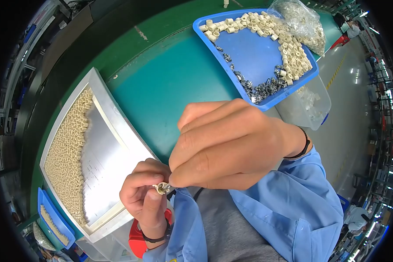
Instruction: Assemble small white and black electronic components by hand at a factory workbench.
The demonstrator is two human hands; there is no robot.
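Observation:
My left hand (140, 192) pinches a small cream-coloured plastic sleeve (160, 189) between thumb and fingers, with shiny metal showing in its opening. Close beside it, my right hand (231, 146) is closed, its fingertips meeting at the sleeve's right edge. Whatever those fingertips grip is hidden behind the hand. Beyond my right hand lies a blue tray (222, 65) of loose cream sleeves (296, 61) and small silvery metal pieces (264, 90). To the left, a wide metal-framed tray (111, 150) carries tightly packed rows of cream parts (65, 159).
A clear bag of parts (299, 22) rests at the blue tray's far right corner. A translucent bin (312, 109) stands below that tray. At the lower left are a small blue tray (48, 198) and a red object (137, 242). The green bench (161, 83) runs behind.

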